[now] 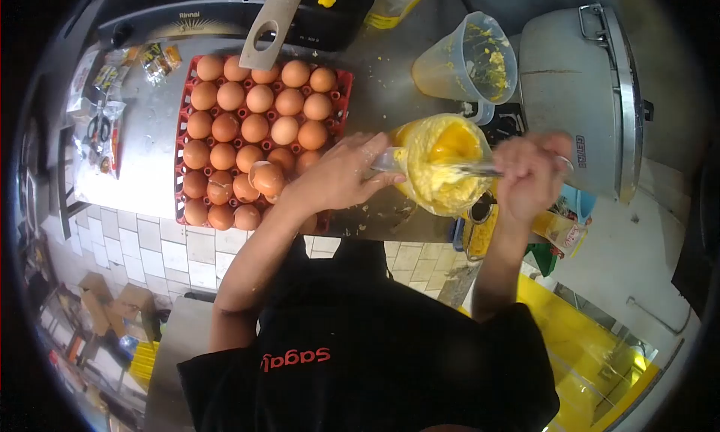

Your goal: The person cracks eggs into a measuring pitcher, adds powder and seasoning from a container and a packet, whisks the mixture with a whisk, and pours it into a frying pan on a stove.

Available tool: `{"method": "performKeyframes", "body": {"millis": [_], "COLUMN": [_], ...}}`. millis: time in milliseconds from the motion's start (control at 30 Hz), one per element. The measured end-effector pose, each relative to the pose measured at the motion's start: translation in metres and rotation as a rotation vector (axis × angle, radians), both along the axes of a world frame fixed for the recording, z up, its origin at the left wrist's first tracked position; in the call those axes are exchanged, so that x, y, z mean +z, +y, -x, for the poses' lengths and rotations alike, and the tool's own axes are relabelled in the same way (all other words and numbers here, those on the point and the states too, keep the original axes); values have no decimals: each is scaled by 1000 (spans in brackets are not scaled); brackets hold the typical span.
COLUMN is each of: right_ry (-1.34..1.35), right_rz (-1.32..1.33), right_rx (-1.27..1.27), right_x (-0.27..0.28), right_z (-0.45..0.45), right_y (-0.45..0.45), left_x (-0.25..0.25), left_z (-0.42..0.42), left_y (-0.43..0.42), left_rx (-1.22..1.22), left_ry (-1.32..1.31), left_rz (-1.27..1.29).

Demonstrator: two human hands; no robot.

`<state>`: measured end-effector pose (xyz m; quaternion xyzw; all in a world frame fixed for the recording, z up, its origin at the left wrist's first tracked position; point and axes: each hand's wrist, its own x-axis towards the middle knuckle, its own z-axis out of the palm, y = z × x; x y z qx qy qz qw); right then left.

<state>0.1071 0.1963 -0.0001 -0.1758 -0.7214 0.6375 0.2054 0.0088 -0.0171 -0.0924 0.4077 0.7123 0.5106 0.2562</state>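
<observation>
My left hand (345, 173) is closed around the handle of a clear jug (405, 136), which is tilted with its opening toward me. Thick yellow mixture (427, 188) coats the inside of the jug, with deeper orange egg yolk (454, 141) on top. In my right hand (531, 173), slightly blurred, is a metal utensil (476, 169) whose end is down in the mixture; its exact shape cannot be made out. Left of the jug sits a red tray of brown eggs (259, 98), with some cracked shells (266, 178) near its lower part.
A second plastic jug (439, 61), smeared with yellow bits, lies beyond my hands. A large metal pot (562, 94) stands at the right. The pan handle (274, 27) overhangs the egg tray. Scissors (99, 126) and small packets (157, 63) lie on the counter at the left.
</observation>
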Motion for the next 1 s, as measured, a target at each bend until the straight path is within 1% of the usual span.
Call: {"method": "performKeyframes", "body": {"millis": [67,133,200,333,367,400,433,500,533,567,600,633,700,767,800,833,867,900,967,1000], "right_ry": [159,133,418,-184,7,163,125,56,111,162,515,310,-70,-58,86,155,223,193,179,103], "right_rz": [-8,-5,195,-247,-284,-295,-365,-508,-273,-31,124,14,-237,-715,-1030,-1020,-1012,-683,-27,-37], "right_rx": [-88,-117,91,-66,-150,-259,-234,-183,-192,-177,31,-8,-75,-78,-97,-124,-150,-178,-146,-123], "right_x": [-18,-3,30,4,3,4,2,-3,16,29,35,27,7,3,5,7,9,17,19,11], "right_z": [-3,-8,5,5,16,9,3,-8,-2,11,9,3,-9,13,7,2,-3,-14,1,-1], "right_y": [-4,-1,16,-1,9,13,9,0,-3,-3,-1,-4,1,20,21,18,15,7,7,2], "left_x": [-1,-3,0,-4,-3,-1,1,0,-3,-7,-6,-3,-2,-6,-7,3,0,-3,-7,-10], "left_z": [5,-1,2,-8,-4,-6,-9,-15,-13,-10,-13,-15,-21,-12,-14,-15,-15,-20,-17,-20], "left_y": [1,3,4,5,3,3,2,-1,3,3,2,0,-1,2,2,0,2,2,3,3], "left_rx": [10,7,19,57,-17,22,48,24,50,17,53,79,28,26,51,79,93,99,34,69], "left_ry": [5,-22,4,28,17,16,14,19,34,26,12,5,-6,33,0,2,21,23,18,25], "left_rz": [4,3,-29,-48,-4,-23,-35,-17,-22,-24,-3,20,3,-35,-27,-6,-9,-11,-25,0]}}
